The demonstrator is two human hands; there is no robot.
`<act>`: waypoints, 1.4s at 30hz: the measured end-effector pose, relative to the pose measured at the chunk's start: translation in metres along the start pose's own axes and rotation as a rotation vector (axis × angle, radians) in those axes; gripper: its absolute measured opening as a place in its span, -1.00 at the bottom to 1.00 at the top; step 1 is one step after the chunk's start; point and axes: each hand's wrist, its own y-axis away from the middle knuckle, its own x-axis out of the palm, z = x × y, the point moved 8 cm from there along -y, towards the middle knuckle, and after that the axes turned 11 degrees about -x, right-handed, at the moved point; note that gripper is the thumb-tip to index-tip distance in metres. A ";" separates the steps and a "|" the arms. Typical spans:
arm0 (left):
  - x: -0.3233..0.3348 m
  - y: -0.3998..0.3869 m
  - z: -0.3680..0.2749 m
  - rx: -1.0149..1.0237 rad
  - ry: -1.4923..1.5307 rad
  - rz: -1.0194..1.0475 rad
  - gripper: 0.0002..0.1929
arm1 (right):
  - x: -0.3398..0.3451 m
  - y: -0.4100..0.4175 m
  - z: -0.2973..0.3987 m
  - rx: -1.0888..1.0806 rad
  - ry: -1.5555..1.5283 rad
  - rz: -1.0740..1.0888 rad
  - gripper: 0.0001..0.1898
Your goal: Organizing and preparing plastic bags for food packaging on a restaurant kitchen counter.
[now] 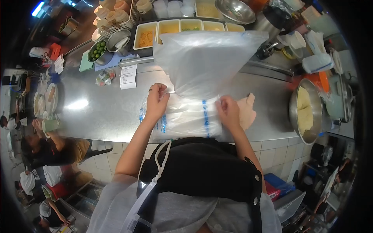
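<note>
A thin translucent plastic bag (207, 61) rises in front of me, spread out and partly covering the food containers behind it. Beneath its lower end lies a flat stack of clear plastic bags (186, 119) with blue print, at the counter's near edge. My left hand (157, 100), a ring on one finger, has its fingers curled on the bag plastic at the left side. Opposite it, my right hand (228, 112) pinches plastic at the right side; its fingertips are blurred. Just right of that hand is a pale crumpled thing (247, 112) whose kind I cannot tell.
The steel counter (87, 116) bears a printed receipt (128, 76), a small bag of vegetables (105, 77) and a pot of green limes (99, 52). A steel bowl of yellow food (304, 112) stands right. Food containers (145, 35) line the back. A person (55, 142) is at left.
</note>
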 end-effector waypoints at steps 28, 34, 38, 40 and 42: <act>0.043 0.082 -0.100 0.625 -0.491 0.390 -0.78 | 0.019 0.032 0.058 0.351 -0.728 0.442 -0.49; 0.012 0.062 -0.094 0.509 -0.278 0.378 -0.71 | -0.026 0.013 0.053 0.215 -0.809 0.035 -0.80; 0.002 0.056 -0.083 0.279 -0.127 0.409 -0.76 | -0.035 0.006 0.059 0.278 -0.859 -0.039 -0.88; -0.003 0.055 -0.084 0.282 -0.034 0.314 -0.77 | -0.036 0.003 0.061 0.258 -0.796 -0.069 -0.87; 0.004 0.061 -0.097 0.352 0.016 0.293 -0.75 | -0.036 0.002 0.065 0.182 -0.628 -0.028 -0.85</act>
